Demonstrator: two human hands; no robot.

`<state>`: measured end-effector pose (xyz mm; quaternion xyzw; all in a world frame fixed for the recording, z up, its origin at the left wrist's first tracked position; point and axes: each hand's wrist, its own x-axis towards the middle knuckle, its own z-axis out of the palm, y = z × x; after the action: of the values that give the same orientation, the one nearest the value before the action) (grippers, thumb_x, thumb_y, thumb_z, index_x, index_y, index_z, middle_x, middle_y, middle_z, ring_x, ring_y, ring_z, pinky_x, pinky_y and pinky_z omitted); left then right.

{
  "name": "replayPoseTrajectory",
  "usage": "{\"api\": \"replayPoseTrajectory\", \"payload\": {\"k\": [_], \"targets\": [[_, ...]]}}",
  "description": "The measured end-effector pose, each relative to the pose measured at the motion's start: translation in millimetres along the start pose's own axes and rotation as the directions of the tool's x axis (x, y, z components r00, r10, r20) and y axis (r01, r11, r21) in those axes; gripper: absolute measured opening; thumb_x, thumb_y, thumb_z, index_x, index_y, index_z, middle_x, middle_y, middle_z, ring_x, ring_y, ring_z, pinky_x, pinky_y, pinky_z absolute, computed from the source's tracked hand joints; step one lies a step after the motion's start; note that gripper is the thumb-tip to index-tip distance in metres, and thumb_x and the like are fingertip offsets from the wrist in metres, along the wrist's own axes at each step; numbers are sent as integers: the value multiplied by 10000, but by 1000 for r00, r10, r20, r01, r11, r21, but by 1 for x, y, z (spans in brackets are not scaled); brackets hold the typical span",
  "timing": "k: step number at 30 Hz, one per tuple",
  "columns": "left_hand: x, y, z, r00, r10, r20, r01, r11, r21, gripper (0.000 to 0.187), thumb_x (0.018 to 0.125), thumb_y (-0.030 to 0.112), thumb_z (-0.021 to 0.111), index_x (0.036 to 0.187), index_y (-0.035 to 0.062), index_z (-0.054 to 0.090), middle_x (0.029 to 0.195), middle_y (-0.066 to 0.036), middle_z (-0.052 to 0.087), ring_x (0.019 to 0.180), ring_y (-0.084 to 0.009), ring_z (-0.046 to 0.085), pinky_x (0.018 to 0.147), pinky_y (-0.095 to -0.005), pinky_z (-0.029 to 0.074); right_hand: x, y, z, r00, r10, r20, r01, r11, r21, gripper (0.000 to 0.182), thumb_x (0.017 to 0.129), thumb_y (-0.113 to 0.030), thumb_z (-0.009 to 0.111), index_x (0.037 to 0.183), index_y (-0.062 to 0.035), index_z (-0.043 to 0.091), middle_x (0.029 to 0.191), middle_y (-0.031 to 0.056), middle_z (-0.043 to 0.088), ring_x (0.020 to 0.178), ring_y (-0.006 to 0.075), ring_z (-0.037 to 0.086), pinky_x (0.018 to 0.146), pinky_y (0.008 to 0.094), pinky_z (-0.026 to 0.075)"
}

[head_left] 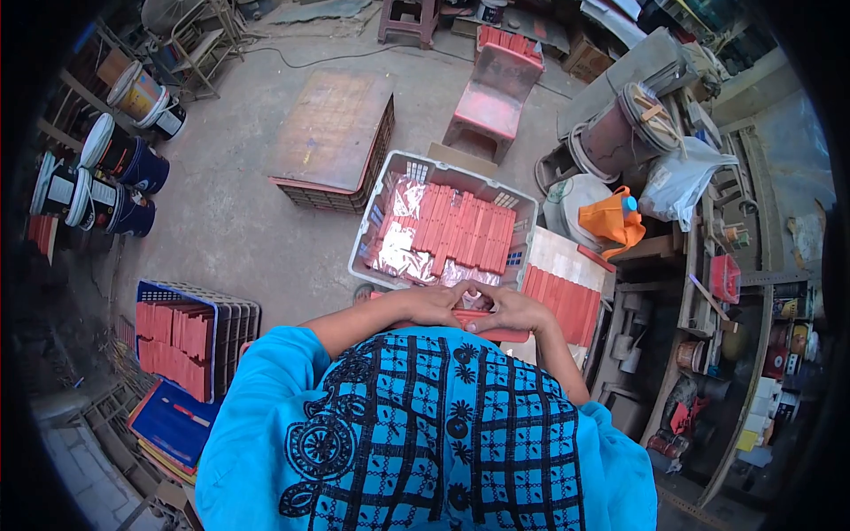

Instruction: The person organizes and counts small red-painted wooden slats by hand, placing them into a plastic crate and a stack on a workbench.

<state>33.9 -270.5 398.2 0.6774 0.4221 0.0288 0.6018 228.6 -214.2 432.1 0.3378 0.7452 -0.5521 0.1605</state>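
Observation:
My left hand (430,305) and my right hand (512,311) meet in front of my body, with their fingertips close together. Both have bent fingers closed about a small group of red strips (470,315), which the hands partly cover. Clear plastic film (475,300) shows in the gap between my fingers. Just beyond my hands stands a grey plastic crate (358,252), holding rows of red slatted pieces (460,226) and shiny film packing. To the right, more red strips (563,303) lie side by side on a pale board (567,255).
On the left are a blue crate (239,310) of red pieces and stacked paint buckets (124,164). A board-topped crate (332,124) and a red plastic chair (496,93) stand ahead. At right, an orange bag (611,221) hangs near a cluttered shelf (699,292).

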Motion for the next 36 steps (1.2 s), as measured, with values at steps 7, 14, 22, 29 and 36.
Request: {"api": "replayPoseTrajectory", "payload": {"k": [7, 14, 22, 29, 36], "targets": [[15, -8, 0, 999, 15, 45, -17, 999, 51, 767, 653, 369, 661, 1218, -11, 310, 1030, -273, 554, 980, -370, 553, 847, -409, 410, 13, 43, 18, 994, -66, 86, 45, 972, 232, 869, 640, -420, 741, 1297, 0, 357, 945, 160, 613, 876, 220, 581, 804, 290, 434], [15, -60, -64, 983, 157, -95, -166, 982, -88, 533, 724, 275, 624, 1143, -21, 481, 1060, -214, 569, 1008, -313, 548, 883, -385, 415, 63, 52, 25, 979, -58, 197, -76, 787, 612, 525, 738, -283, 686, 1157, 7, 563, 1031, 98, 612, 907, 128, 555, 831, 255, 417], [2, -216, -166, 633, -348, -692, -230, 769, -597, 345, 771, 83, 490, 1101, 5, 551, 1016, -83, 601, 954, -169, 545, 833, -283, 418, 211, 69, 36, 924, 283, -255, 37, 598, 800, 462, 736, -216, 664, 1102, 36, 535, 962, 72, 604, 883, 135, 554, 803, 267, 427], [15, -298, -172, 786, -465, -408, 18, 676, -736, 343, 768, 108, 457, 1078, 4, 562, 1017, -58, 591, 922, -134, 528, 807, -254, 391, 383, 92, 53, 307, 593, -745, -385, 793, 472, 657, 630, -355, 727, 1087, 51, 488, 1013, 216, 561, 966, 335, 546, 855, 407, 428], [71, -324, -155, 876, -421, -237, 87, 619, -780, 323, 835, 152, 480, 1116, 6, 545, 922, -35, 560, 874, -116, 515, 769, -230, 389, 444, 102, 71, 190, 634, -750, -532, 708, 464, 672, 620, -360, 733, 1081, 39, 451, 1040, 208, 468, 1006, 373, 471, 852, 454, 400]]}}
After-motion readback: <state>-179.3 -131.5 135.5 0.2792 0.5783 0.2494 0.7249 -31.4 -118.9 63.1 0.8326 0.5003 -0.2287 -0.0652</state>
